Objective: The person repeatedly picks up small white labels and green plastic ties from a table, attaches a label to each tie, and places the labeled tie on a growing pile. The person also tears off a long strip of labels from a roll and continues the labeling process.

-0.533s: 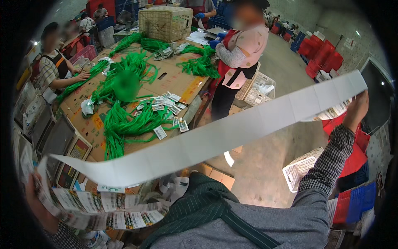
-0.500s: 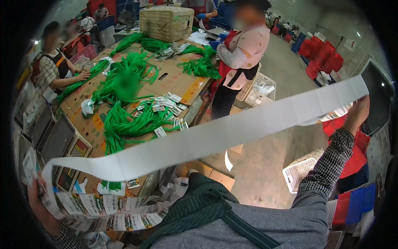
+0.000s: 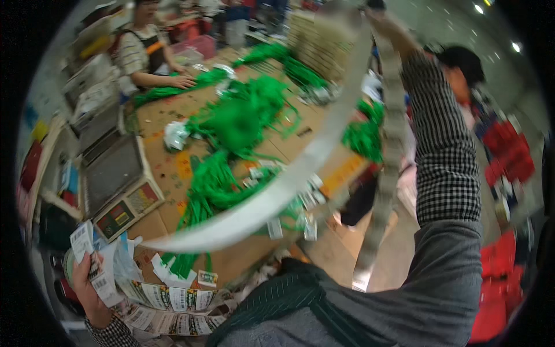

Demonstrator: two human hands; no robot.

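A long white strip of printed labels (image 3: 289,194) curves up from my left side to my right hand, its blank side towards me. My left hand (image 3: 93,286) grips one stretch of it, low at the left; there, barcode panels show between and below the fingers. High at the upper right, my right hand (image 3: 393,36) is raised and blurred, closed on the strip. Beyond that hand a blurred tail (image 3: 381,202) of the strip hangs towards the floor. More printed folds (image 3: 176,298) sag in front of my waist.
Bundles of green strands (image 3: 237,127), some with small labels, lie on a cardboard-covered table (image 3: 167,222). A co-worker (image 3: 147,61) stands at its far left, hands on a bundle. A pale crate (image 3: 315,49) stands at the back. Dark-topped boxes (image 3: 113,182) line the left; red crates (image 3: 509,150) stand right.
My right hand has swung up and towards the middle, drawing the strip into a steep curve. The view has turned, shifting the table rightward. My left hand still holds the strip.
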